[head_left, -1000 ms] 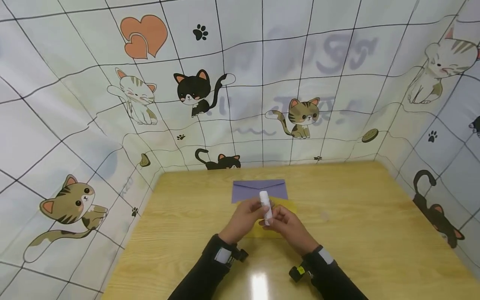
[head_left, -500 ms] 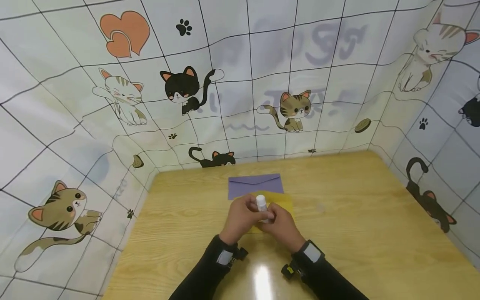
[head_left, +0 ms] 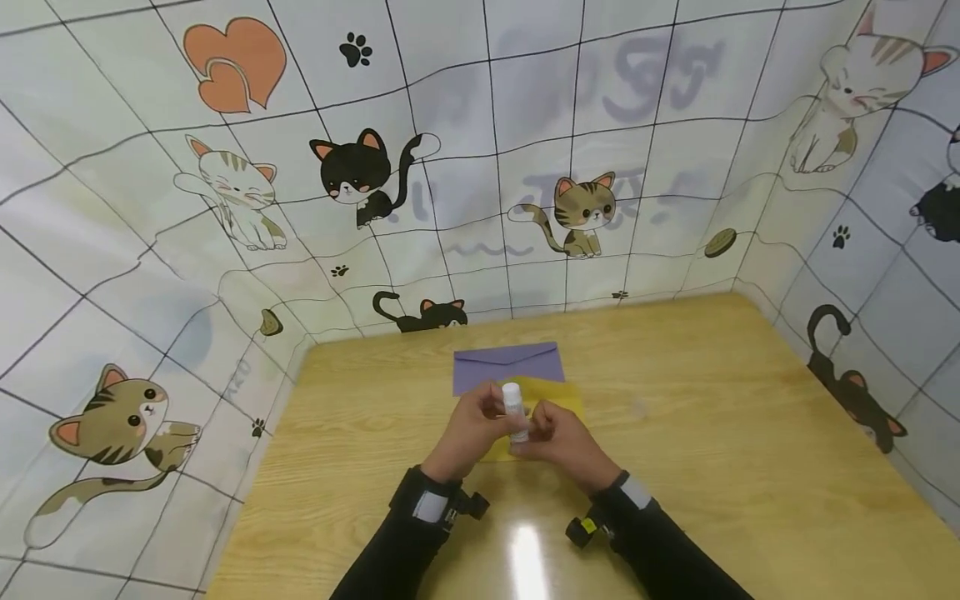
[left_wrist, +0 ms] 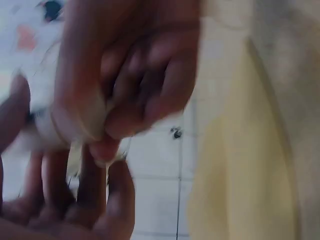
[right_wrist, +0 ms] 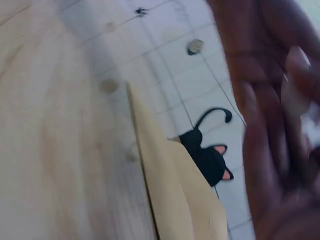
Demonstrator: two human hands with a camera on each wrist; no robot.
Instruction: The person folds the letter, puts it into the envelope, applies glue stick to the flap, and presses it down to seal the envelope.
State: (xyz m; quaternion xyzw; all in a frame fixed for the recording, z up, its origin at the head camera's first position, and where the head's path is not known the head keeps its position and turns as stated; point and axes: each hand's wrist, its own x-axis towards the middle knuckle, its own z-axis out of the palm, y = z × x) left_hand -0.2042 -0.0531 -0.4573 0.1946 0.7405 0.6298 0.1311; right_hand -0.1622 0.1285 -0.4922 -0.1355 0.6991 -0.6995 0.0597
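Note:
Above the table, my left hand (head_left: 468, 433) grips a small white tube, probably a glue stick (head_left: 513, 400), with its capped-looking end up and slightly tilted. Thumb and curled fingers of my right hand (head_left: 566, 446) pinch the tube's lower end. Beneath both hands lies a yellow envelope or paper (head_left: 558, 396), partly covered by them. A yellow flap (right_wrist: 170, 190) stands up from the table in the right wrist view. Just behind it rests a purple envelope (head_left: 510, 362) with its flap side up. Both wrist views are blurred.
The wooden table (head_left: 712, 417) stretches to either side of the hands. Behind and beside it hangs a white gridded cloth (head_left: 465, 192) printed with cats. A bright light reflection shows near the table's front.
The head view has shifted. Both hands stay together on the glue stick; the right hand's fingers have turned about its lower end, while the tube has gone from tilted to more upright.

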